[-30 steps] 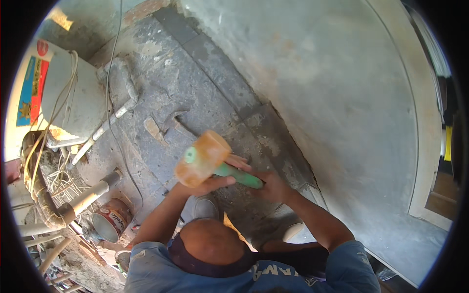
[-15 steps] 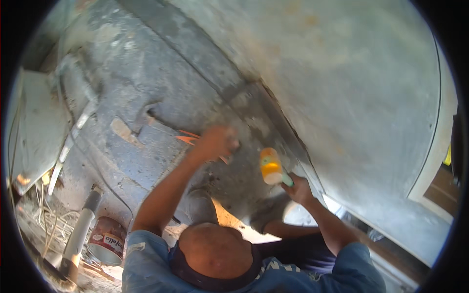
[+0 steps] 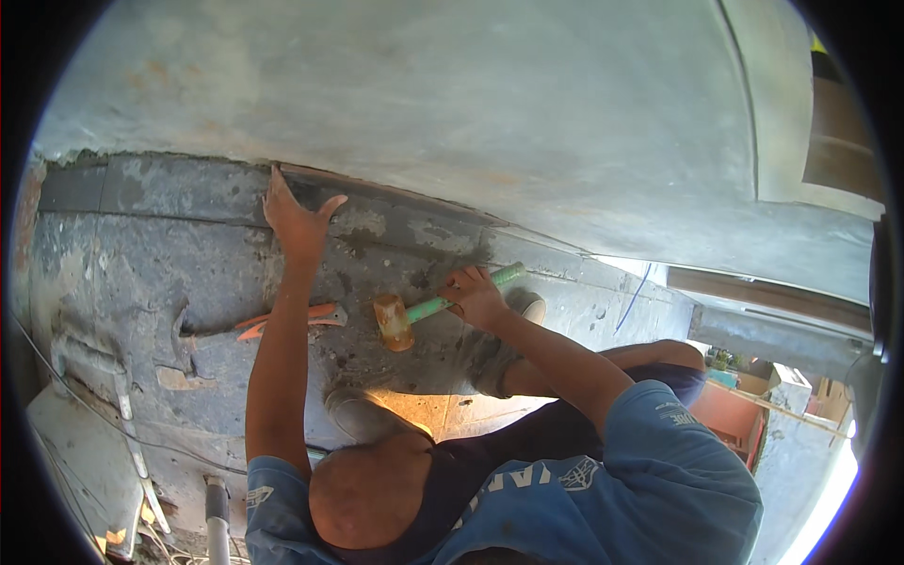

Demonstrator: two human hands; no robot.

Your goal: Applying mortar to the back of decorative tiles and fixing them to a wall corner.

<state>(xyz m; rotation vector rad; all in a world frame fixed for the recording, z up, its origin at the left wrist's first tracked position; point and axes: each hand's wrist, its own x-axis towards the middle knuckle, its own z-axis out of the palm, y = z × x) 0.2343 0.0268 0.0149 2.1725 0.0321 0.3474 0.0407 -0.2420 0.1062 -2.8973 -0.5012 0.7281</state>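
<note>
My left hand (image 3: 299,218) reaches forward to the grey skirting strip (image 3: 188,188) along the base of the wall. Its thumb is spread from the fingers, which point at the strip's top edge; it holds nothing. My right hand (image 3: 474,299) is wrapped round the pale green handle of a mallet (image 3: 394,323), whose amber-yellow head points left, low over the floor. Between my arms and to the left lies a tool with an orange and black handle (image 3: 325,314), apparently a hammer, partly hidden behind my left forearm. A tan flat piece (image 3: 182,379) lies beside it.
The smooth grey wall (image 3: 471,113) rises just past the strip. My shoes (image 3: 363,414) stand on the dusty grey floor (image 3: 122,273). A cable (image 3: 122,431), a bent pale metal bar (image 3: 125,405) and a pipe (image 3: 217,518) are at the lower left. An opening lies to the right.
The view has swung, so the wall now runs across the top. My left hand has gone from a blurred position over the floor to the strip. The mallet now lies sideways in my right hand.
</note>
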